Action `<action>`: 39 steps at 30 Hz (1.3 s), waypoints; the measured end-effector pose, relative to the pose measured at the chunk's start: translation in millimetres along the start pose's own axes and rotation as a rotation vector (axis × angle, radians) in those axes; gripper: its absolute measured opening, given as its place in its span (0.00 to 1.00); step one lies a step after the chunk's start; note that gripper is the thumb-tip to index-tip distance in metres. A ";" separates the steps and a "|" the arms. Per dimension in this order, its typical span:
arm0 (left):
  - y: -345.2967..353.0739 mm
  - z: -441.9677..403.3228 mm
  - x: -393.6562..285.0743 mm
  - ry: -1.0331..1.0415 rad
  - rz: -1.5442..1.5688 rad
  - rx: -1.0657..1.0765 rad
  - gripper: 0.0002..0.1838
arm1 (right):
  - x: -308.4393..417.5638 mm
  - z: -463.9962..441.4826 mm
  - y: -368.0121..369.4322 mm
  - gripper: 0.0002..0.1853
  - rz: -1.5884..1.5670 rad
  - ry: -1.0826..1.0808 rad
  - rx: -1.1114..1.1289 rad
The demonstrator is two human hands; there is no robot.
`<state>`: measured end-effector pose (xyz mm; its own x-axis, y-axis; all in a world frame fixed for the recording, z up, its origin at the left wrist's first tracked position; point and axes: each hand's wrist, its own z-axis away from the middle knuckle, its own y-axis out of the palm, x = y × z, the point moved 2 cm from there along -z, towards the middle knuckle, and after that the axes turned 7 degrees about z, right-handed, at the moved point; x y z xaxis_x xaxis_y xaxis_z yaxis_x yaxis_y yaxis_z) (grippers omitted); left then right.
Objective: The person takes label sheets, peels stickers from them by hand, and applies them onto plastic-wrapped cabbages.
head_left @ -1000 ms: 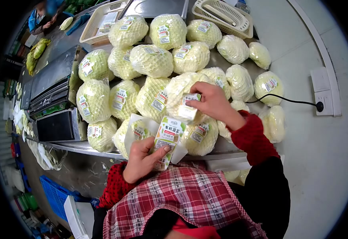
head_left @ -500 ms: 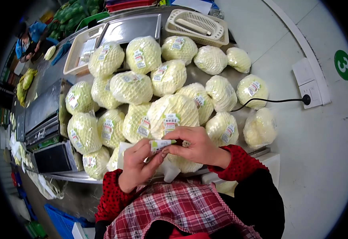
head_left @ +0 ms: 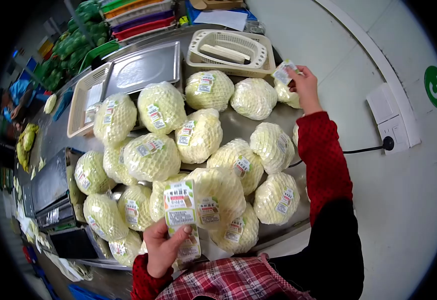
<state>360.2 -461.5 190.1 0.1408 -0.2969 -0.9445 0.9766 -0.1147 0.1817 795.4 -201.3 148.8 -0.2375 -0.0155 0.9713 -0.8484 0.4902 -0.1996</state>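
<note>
The right hand (head_left: 307,89), at 2 o'clock in the view, pinches a single printed label (head_left: 284,73) between thumb and fingers. The label partly overlaps a film-wrapped cabbage (head_left: 287,98); whether the two touch cannot be determined. The left hand (head_left: 161,246), at 7 o'clock, grips a label strip (head_left: 180,215) against the thumb. A cream plastic basket (head_left: 218,69) sits at 12 o'clock, a metal tray (head_left: 143,65) at 11 o'clock.

Label strip (head_left: 180,204) is white and green, red sleeve (head_left: 323,160) seemingly dotted
</note>
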 end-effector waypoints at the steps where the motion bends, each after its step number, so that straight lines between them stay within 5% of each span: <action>1: 0.6 0.0 4.0 -0.039 0.003 -0.005 0.10 | -14.9 -13.0 -17.0 0.16 0.004 0.036 -0.060; 8: 10.3 -19.2 19.4 -0.143 -0.012 -0.015 0.10 | -83.9 -77.7 -75.9 0.23 0.436 0.138 -0.098; 11: 13.6 -24.2 21.5 -0.178 -0.006 0.009 0.10 | -123.2 -105.4 -68.8 0.27 0.607 -0.006 -0.104; 13: 16.5 -28.3 22.5 -0.178 0.007 -0.032 0.10 | -127.0 -90.7 -52.7 0.33 1.124 -0.053 -0.110; 15: 15.6 -30.7 22.3 -0.201 -0.025 -0.025 0.10 | -121.5 -79.9 -40.6 0.34 1.286 0.164 -0.130; 17: 16.2 -32.3 25.4 -0.194 0.007 -0.022 0.10 | -121.1 -74.4 -35.2 0.32 1.590 -0.299 -0.487; 18: 15.5 -33.2 28.5 -0.194 0.001 -0.009 0.10 | -130.0 -74.2 -29.1 0.31 1.560 -0.322 -0.265; 21: 17.8 -35.6 30.2 -0.179 -0.023 0.051 0.10 | -144.9 -68.0 -27.1 0.32 1.451 -0.278 -0.081; 24: 15.3 -32.4 31.8 -0.165 -0.019 0.059 0.11 | -78.5 -24.6 13.8 0.33 1.206 -0.569 -0.045; 26: 15.9 -32.0 36.2 -0.147 -0.020 0.046 0.11 | -66.0 20.1 56.1 0.40 0.986 -0.547 0.398; 27: 15.2 -30.0 36.3 -0.140 -0.039 0.045 0.11 | -74.8 41.9 75.6 0.47 1.174 -0.638 0.493; 31: 18.1 -20.5 30.2 -0.140 -0.044 0.038 0.10 | -79.1 49.0 103.7 0.59 1.665 -0.678 0.466; 33: 15.9 -16.8 30.1 -0.128 -0.004 0.012 0.11 | -86.0 42.5 102.3 0.55 1.672 -0.735 0.423; 36: 8.2 -10.5 27.3 -0.117 -0.014 0.002 0.10 | -65.1 17.5 92.4 0.44 1.265 -0.527 0.491; 39: 2.9 -3.7 25.2 -0.133 0.016 0.014 0.11 | -44.5 -4.1 58.3 0.35 0.731 -0.289 0.317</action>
<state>367.2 -465.9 165.9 0.1327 -0.4222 -0.8967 0.9720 -0.1215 0.2011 758.4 -168.5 94.5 -0.8529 -0.0329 0.5211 -0.5166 0.1970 -0.8332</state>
